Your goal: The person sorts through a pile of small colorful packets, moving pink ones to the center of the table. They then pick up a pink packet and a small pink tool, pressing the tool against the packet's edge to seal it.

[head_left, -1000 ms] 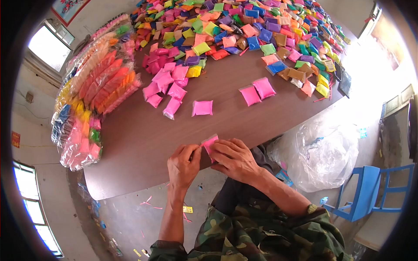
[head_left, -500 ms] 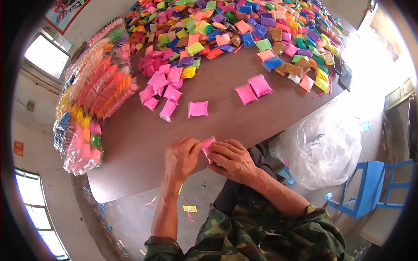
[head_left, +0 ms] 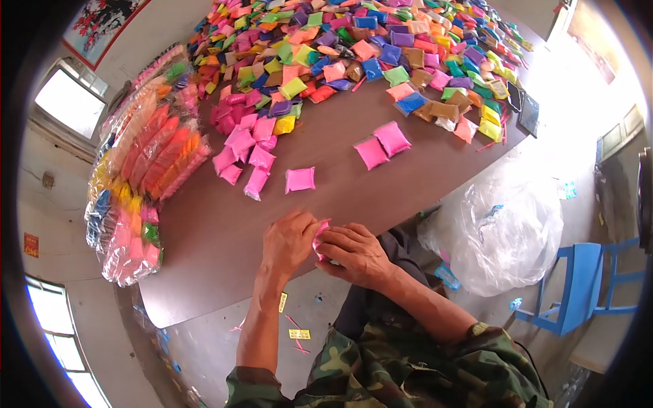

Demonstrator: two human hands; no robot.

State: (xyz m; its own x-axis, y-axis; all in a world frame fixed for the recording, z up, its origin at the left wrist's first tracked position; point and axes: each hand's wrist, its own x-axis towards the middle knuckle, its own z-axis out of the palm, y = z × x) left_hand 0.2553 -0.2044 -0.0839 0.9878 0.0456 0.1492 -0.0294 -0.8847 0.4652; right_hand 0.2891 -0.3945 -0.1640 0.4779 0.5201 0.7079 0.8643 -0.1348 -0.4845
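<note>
A small pink packet (head_left: 320,239) is held between my two hands over the near edge of the table. My left hand (head_left: 289,239) is closed, its curled fingers pinching the packet's left edge. Wrapped over the other side, the fingers of my right hand (head_left: 354,254) cover much of it. Beyond my hands, a single pink packet (head_left: 300,179) lies flat. Two more pink packets (head_left: 381,145) touch each other farther right, and a cluster of pink packets (head_left: 241,145) lies to the left.
A large heap of multicoloured packets (head_left: 371,51) covers the far part of the brown table (head_left: 224,262). Clear bags of coloured packets (head_left: 146,177) line its left side. On the right are a big clear plastic bag (head_left: 507,238) and a blue chair (head_left: 578,289). Scraps litter the floor.
The view has shifted slightly. My left hand has come closer against the pink packet, and less of the packet shows between my hands. The packets on the table stay in place.
</note>
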